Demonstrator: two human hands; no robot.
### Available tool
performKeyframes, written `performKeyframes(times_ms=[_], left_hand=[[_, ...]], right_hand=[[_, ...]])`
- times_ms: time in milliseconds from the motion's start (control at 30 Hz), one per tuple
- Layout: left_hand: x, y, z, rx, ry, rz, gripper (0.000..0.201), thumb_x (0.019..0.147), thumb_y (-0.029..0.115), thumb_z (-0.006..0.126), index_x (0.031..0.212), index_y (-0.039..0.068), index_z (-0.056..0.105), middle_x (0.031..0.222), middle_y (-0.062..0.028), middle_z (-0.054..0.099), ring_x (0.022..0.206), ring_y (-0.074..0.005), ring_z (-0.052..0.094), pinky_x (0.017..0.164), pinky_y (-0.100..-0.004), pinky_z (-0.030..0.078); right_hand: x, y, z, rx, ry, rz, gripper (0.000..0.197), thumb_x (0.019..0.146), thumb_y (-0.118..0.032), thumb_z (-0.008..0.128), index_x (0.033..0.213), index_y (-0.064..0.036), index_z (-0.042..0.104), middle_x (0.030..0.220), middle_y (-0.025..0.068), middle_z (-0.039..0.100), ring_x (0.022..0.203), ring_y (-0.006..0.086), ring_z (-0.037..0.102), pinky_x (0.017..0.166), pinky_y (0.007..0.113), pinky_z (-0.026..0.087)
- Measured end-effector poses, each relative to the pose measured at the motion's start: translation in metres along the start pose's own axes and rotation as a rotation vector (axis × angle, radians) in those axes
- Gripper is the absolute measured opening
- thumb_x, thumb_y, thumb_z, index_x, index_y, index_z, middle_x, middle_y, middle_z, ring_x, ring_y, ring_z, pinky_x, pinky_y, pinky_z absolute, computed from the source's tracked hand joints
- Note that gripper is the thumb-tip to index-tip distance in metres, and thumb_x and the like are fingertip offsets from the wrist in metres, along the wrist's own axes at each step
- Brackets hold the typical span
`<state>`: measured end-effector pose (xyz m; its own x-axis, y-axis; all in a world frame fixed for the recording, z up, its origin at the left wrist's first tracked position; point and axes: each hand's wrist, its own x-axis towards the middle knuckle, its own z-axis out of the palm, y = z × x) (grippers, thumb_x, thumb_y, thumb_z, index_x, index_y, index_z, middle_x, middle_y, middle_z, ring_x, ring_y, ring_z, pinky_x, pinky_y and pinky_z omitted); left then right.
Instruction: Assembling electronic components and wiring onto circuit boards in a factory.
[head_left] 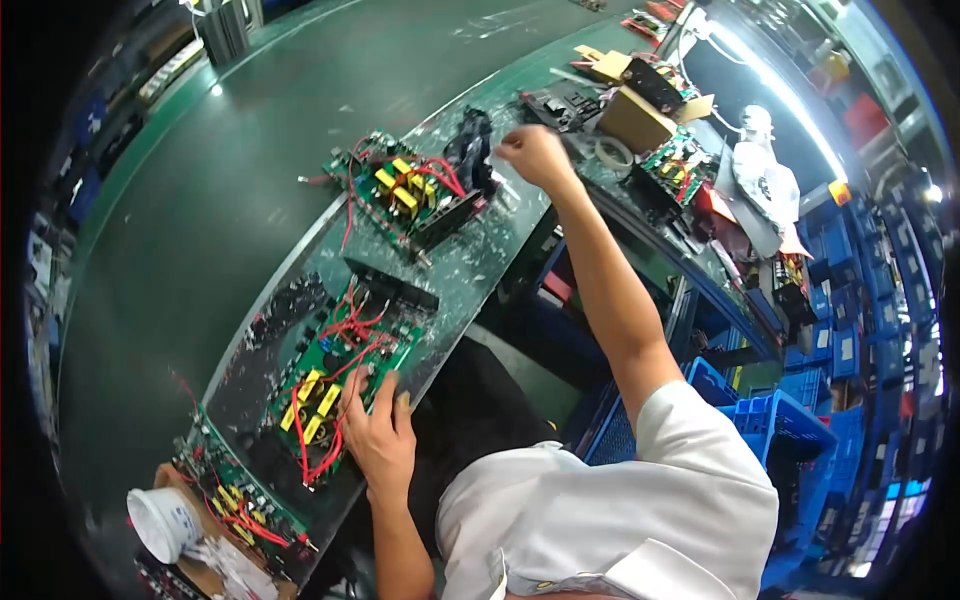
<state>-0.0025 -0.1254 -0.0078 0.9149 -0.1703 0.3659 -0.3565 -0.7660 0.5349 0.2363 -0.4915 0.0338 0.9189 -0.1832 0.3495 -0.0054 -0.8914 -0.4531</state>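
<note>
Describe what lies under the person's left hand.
The left hand overlaps the edge of a green circuit board, with red wires showing alongside. Whatever the hand itself covers cannot be seen.

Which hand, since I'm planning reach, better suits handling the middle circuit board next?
Probably the left hand: it rests at that circuit board, while the right hand is farther off, beside a black bundle.

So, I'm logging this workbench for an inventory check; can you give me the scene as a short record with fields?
Left hand: fingers spread at the right edge of a green circuit board with yellow blocks and red wires
Right hand: beside a crumpled black bundle; any grip is unclear
Other boards: a similar upper board; another lower-left board
Container: white round tub beside the lower-left board
Storage: blue plastic crate at right
</note>
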Motion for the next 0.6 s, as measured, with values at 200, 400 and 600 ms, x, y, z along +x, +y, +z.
performKeyframes(times_ms=[200, 400, 600], left_hand=[[0.003, 0.004, 0.005, 0.030, -0.021, -0.007, 0.032, 0.085, 0.012, 0.072, 0.117, 0.007, 0.068, 0.134, -0.0160, 0.053, 0.114, -0.0334, 0.054, 0.098, -0.0446, 0.041], [0.005, 0.006, 0.006, 0.048, -0.022, 0.006, 0.031, 0.086, 0.014, 0.073, 0.116, 0.007, 0.068, 0.133, -0.0166, 0.052, 0.113, -0.0335, 0.054, 0.099, -0.0451, 0.042], [0.006, 0.009, 0.005, 0.070, -0.043, -0.015, 0.031, 0.086, 0.014, 0.072, 0.116, 0.007, 0.068, 0.133, -0.0175, 0.052, 0.115, -0.0334, 0.054, 0.099, -0.0453, 0.043]], right_hand=[[0.047, 0.046, 0.045, -0.046, -0.429, 0.179, 0.068, 0.065, -0.057, 0.085, 0.079, 0.0083, 0.071, 0.075, 0.0239, 0.068, 0.072, 0.0345, 0.069, 0.069, 0.042, 0.054], [0.050, 0.040, 0.045, 0.179, -0.477, 0.207, 0.047, 0.067, -0.035, 0.089, 0.071, 0.0075, 0.067, 0.062, 0.0105, 0.062, 0.051, 0.0210, 0.057, 0.047, 0.036, 0.047], [0.013, 0.052, 0.020, 0.827, -0.280, 0.422, 0.024, 0.083, -0.019, 0.081, 0.081, -0.0039, 0.062, 0.063, 0.0019, 0.059, 0.049, 0.0085, 0.053, 0.042, 0.022, 0.034]])
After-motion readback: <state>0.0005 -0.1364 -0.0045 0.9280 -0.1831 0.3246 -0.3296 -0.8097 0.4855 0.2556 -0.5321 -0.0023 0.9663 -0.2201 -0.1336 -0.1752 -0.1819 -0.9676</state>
